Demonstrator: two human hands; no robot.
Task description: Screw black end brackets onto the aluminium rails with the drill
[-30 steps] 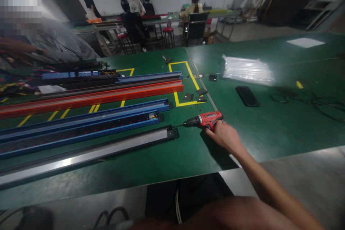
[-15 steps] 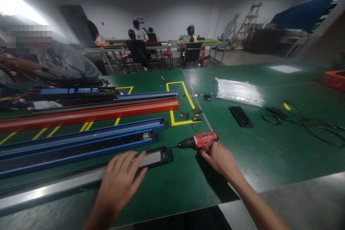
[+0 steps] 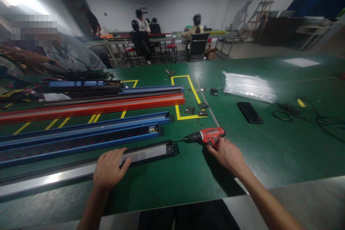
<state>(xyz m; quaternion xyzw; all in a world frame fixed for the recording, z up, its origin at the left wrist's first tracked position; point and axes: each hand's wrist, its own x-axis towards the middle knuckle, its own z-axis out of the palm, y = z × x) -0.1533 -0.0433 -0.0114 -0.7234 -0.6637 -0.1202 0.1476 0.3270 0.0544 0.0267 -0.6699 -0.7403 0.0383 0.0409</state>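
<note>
"How are the tools and parts held?"

"The red drill (image 3: 212, 136) is clasped at its handle by the right hand (image 3: 228, 153). The black rail (image 3: 151, 153) is gripped from above by the left hand (image 3: 109, 169), well back from the end piece (image 3: 170, 148)."

"And where is the rail placed?"

"It is laid along the near side of the desk (image 3: 151, 194), with the bit (image 3: 178, 141) aimed at its capped end; whether contact is made cannot be told."

"How is this best handled?"

"The bit should be kept square to the end piece, pressure applied gently, and the rail pinned flat against twisting or sliding."
</note>
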